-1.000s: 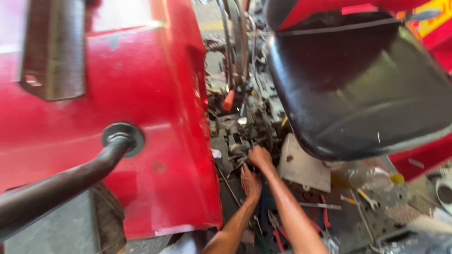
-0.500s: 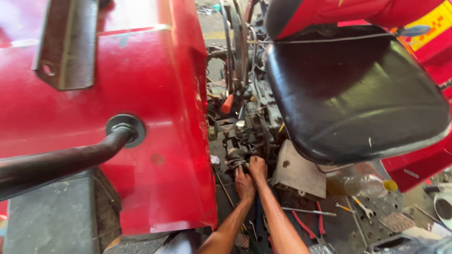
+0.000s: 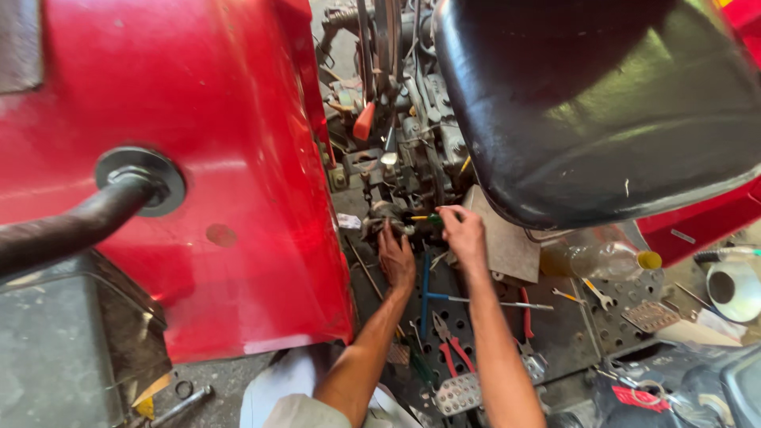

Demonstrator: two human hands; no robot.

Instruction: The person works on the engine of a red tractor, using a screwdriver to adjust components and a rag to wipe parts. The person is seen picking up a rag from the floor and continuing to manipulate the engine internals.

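Grimy grey metal fitting [image 3: 386,215], rounded and oily, low in the machinery between red fender [image 3: 238,158] and black seat [image 3: 602,103]. Left hand [image 3: 395,257] just below, fingers curled up against it, gripping. Right hand [image 3: 463,234] beside it, closed on a green-handled screwdriver [image 3: 424,218] pointing at the fitting. Red-handled pliers [image 3: 450,349] near the floor plate's [image 3: 571,333] front edge.

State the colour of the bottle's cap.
Yellow, on the clear bottle's cap; it shows in the head view.
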